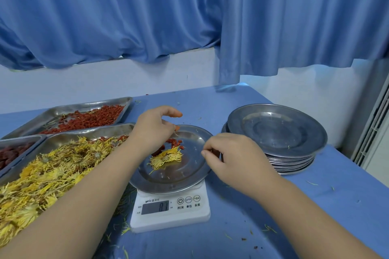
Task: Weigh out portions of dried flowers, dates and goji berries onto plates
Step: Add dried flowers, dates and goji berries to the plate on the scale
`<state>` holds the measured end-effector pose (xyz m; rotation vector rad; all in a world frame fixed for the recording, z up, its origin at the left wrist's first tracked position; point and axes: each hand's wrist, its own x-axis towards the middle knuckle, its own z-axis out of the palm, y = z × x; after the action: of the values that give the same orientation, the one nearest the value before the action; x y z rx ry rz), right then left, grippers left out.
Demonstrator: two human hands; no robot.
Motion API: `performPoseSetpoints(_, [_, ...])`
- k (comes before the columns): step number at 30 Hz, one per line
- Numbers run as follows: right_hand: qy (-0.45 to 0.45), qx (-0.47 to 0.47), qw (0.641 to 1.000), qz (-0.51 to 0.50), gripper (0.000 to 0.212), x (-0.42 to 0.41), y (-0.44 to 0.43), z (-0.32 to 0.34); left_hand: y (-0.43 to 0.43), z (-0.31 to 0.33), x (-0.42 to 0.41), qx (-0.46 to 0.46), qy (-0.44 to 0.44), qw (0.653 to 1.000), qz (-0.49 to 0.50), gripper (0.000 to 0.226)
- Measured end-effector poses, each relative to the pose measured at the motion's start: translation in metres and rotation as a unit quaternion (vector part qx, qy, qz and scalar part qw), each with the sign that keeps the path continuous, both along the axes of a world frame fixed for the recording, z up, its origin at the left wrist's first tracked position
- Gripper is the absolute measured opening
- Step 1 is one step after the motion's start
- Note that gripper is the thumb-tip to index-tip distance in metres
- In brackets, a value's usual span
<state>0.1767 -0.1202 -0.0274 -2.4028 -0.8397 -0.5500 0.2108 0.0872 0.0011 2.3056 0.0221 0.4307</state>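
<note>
The left hand [154, 130] hovers over the far left rim of the steel plate [185, 178]. Its fingers are loosely curled with something orange at the tips; I cannot tell whether it pinches berries. The right hand [235, 160] pinches the plate's right rim between thumb and curled fingers. Between the hands, on the plate, lie one dried chrysanthemum [166, 157] and a few goji berries [175, 143]. The plate sits on a white digital scale [170, 214] just nearer than the hands. Left of the left hand stand the flower tray [101, 130], the goji tray [88, 104] and the date tray [21, 138]. Right of the right hand, a stack of plates [277, 130] rests on the blue desk [326, 206].
</note>
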Motion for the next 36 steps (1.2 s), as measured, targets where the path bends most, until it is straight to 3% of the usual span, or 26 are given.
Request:
performPoseSetpoints(5, [-0.008,-0.004,1.000,-0.006,0.018,0.000,0.000,0.000,0.004,-0.003,0.000,0.074,-0.025,0.997,-0.007,0.019])
performPoseSetpoints(8, [-0.010,-0.011,1.000,-0.014,0.019,0.000,0.001,0.000,0.006,-0.001,-0.002,0.043,-0.021,0.999,-0.006,0.011])
performPoseSetpoints(13, [0.004,-0.016,0.999,-0.039,0.018,-0.001,0.002,-0.001,0.009,0.005,-0.012,-0.030,0.017,0.998,-0.057,0.029])
performPoseSetpoints(18, [0.081,-0.016,0.991,-0.109,0.020,0.001,0.004,-0.008,0.020,0.018,-0.034,-0.184,0.012,0.979,-0.093,0.023])
performPoseSetpoints(23, [0.184,0.022,0.975,-0.119,0.021,0.004,0.010,-0.012,0.037,0.034,-0.045,-0.370,0.010,0.923,-0.100,0.021])
performPoseSetpoints(28, [0.352,0.160,0.919,-0.073,0.012,0.004,0.016,-0.016,0.054,0.048,-0.048,-0.443,-0.001,0.891,-0.099,0.020])
performPoseSetpoints(36, [0.435,0.387,0.813,0.008,0.012,0.002,0.018,-0.013,0.073,0.050,-0.051,-0.478,-0.016,0.874,-0.093,0.021])
